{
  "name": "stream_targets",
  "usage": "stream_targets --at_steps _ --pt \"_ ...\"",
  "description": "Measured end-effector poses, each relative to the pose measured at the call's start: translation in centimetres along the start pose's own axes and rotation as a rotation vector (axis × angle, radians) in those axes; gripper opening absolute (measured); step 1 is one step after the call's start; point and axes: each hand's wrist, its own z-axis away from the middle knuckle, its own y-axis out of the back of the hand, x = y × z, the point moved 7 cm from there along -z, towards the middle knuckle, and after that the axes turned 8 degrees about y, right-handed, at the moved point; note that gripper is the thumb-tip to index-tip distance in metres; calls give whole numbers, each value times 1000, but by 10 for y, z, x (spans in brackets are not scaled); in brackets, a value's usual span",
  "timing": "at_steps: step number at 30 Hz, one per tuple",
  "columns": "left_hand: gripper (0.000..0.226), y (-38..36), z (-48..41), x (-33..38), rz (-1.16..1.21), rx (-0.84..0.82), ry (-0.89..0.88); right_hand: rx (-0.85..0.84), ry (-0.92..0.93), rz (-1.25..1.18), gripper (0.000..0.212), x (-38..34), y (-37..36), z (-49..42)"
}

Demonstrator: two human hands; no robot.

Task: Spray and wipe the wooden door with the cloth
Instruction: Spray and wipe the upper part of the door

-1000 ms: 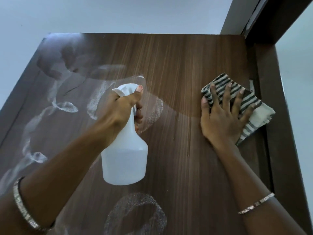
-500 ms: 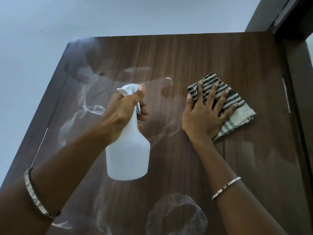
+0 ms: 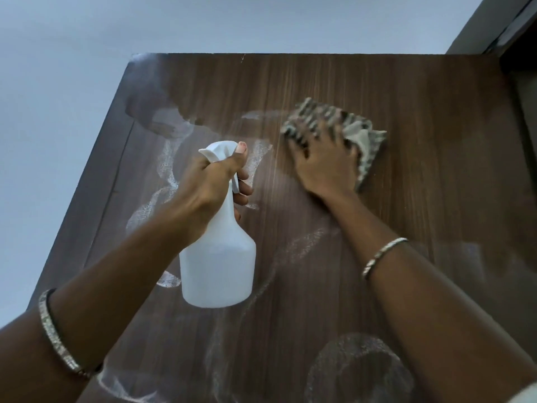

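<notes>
The dark wooden door (image 3: 406, 199) fills the view, its top edge far from me, with whitish spray marks and streaks across its left and lower parts. My left hand (image 3: 212, 181) grips the neck of a white spray bottle (image 3: 218, 266), thumb on the trigger head, held just in front of the door. My right hand (image 3: 325, 161) presses flat on a folded black-and-white striped cloth (image 3: 363, 135) against the upper middle of the door; hand and cloth are motion-blurred.
A pale wall (image 3: 58, 112) lies to the left and above the door. The dark door frame (image 3: 517, 39) runs along the upper right. A round spray patch (image 3: 357, 370) sits low on the door.
My right hand has slid the cloth leftward across the door toward the spray marks. The view has shifted left. The left hand and bottle stay about where they were.
</notes>
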Motion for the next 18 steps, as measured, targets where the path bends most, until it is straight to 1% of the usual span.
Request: stream_targets --at_steps 2,4,6,8,13,15,18 --pt "51 7 -2 -7 -2 -24 11 34 -209 31 60 46 17 3" --pt "51 12 -2 -12 23 -56 23 107 -410 49 63 79 31 12" --pt "49 19 -2 -14 47 -78 28 158 -513 88 65 85 35 18" --pt "46 27 -2 -14 60 -80 27 175 -564 96 63 76 32 23" --pt "46 54 -12 -11 76 -57 -9 212 -575 101 62 17 4 43" --pt "48 64 -17 -8 56 -71 -33 219 -512 132 62 -24 -15 48" --pt "50 76 -23 -8 75 -92 -20 193 -357 169 63 -84 -43 37"
